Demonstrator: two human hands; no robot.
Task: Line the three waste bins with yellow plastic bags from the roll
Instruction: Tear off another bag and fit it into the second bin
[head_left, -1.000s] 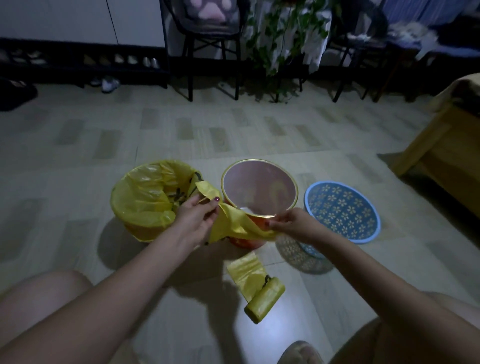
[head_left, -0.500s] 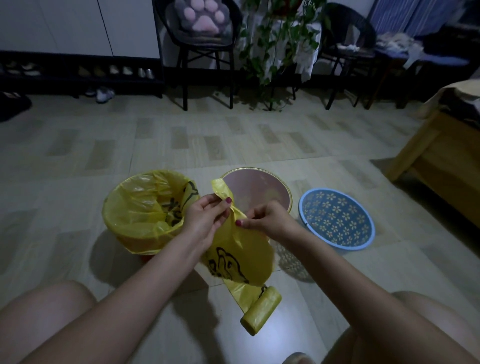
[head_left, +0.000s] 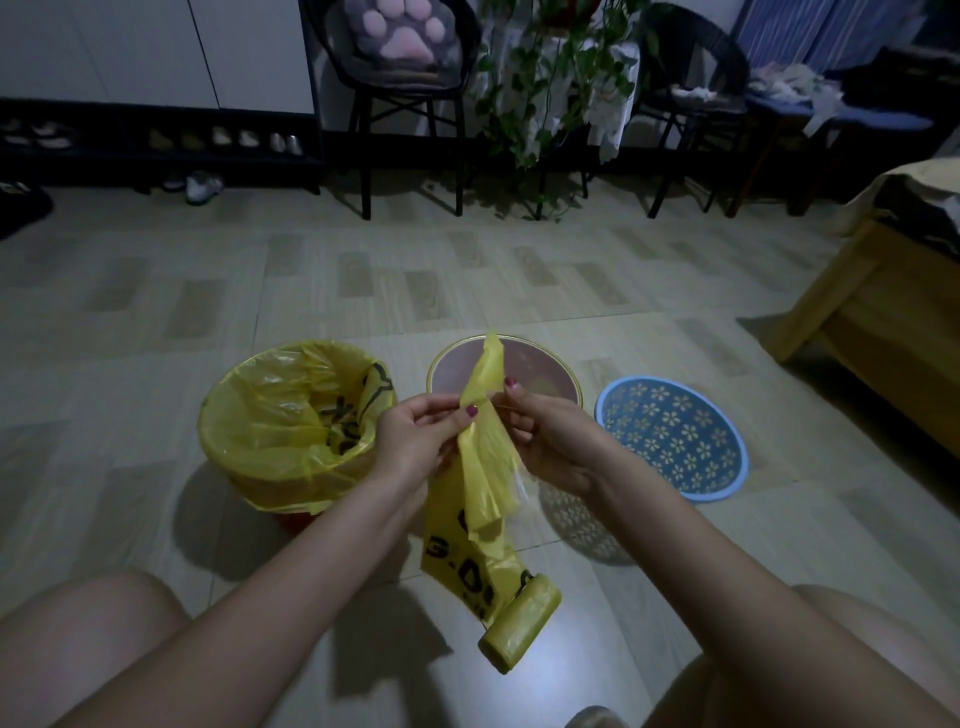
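Three bins stand in a row on the floor. The left bin (head_left: 291, 431) wears a yellow bag folded over its rim. The middle bin (head_left: 558, 371) has a gold rim and a bare pinkish inside. The blue flowered basket bin (head_left: 672, 439) on the right is unlined. A yellow bag (head_left: 480, 467) with black print hangs over the middle bin, pinched near its top by my left hand (head_left: 415, 441) and my right hand (head_left: 545, 436), close together. Its lower end runs down to the roll (head_left: 519, 621), which hangs near the floor.
My bare knees frame the bottom corners. A wooden bed frame (head_left: 883, 322) stands at the right. Along the back wall are a black chair (head_left: 400, 93) with a paw cushion, a trailing plant (head_left: 550, 104), a second chair and a shoe rack (head_left: 156, 140).
My hands have come together and risen, gathering the bag's top into a narrow strip. The bag now hangs straight down, and the roll has lifted slightly.
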